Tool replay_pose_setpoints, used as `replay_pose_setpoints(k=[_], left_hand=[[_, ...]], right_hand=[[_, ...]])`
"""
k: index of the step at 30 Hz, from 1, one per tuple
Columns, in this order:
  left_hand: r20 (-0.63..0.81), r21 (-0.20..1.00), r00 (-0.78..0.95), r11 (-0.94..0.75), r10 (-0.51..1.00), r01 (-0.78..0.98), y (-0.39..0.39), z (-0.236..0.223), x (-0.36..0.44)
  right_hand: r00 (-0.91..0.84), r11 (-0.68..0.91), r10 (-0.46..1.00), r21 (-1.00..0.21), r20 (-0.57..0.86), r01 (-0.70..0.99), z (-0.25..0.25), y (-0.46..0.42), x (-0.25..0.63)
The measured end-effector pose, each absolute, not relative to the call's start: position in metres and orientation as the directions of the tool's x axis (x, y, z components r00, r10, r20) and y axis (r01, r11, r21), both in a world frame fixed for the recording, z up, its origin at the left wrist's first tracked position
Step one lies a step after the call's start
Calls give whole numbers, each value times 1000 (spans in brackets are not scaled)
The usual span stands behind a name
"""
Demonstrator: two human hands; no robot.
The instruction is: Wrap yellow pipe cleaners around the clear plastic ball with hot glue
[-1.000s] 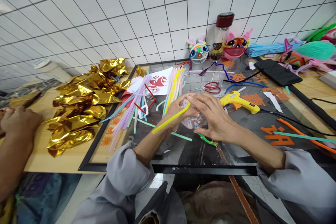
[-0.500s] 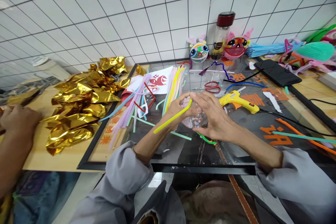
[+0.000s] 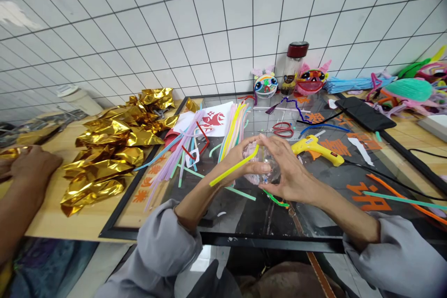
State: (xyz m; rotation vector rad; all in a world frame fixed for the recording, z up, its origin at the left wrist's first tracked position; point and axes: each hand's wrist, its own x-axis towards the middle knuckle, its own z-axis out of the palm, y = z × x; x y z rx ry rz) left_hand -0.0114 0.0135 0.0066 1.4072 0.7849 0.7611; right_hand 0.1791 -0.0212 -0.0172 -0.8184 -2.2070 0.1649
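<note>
Between my hands is a clear plastic ball [image 3: 274,172] with pinkish stuff on its left part and small coloured bits in it. My left hand [image 3: 247,157] curls around its left side, thumb lying across the front. A bent yellow pipe cleaner [image 3: 233,170] runs along that thumb and over the wrist, its upper tip by the ball; the fingers hide how it is held. My right hand [image 3: 290,173] cups the ball from the right, fingers over the top and thumb below. A twisted green pipe cleaner [image 3: 275,198] lies on the glass-topped board just under the hands.
Pipe cleaners [image 3: 167,153] in bundles and gold foil [image 3: 104,149] lie leftward. Scissors [image 3: 283,130], a yellow glue gun [image 3: 319,150] and a black phone [image 3: 366,112] lie rightward. Behind stand a bottle [image 3: 292,72] and decorated balls [image 3: 265,84]. Another person's hand [image 3: 35,165] is far left.
The view has tilted up, so everything sits slightly lower. My left thumb has come down across the front of the ball; both hands stay around it.
</note>
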Motion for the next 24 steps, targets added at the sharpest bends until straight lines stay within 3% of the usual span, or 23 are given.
replay_pose_setpoints(k=[14, 24], left_hand=[[30, 993, 609, -95, 792, 75, 10, 19, -20], [149, 946, 668, -302, 729, 119, 14, 22, -24]], right_hand=[[-454, 766, 636, -443, 624, 466, -10, -20, 182], [-395, 710, 701, -529, 594, 465, -2, -25, 184]])
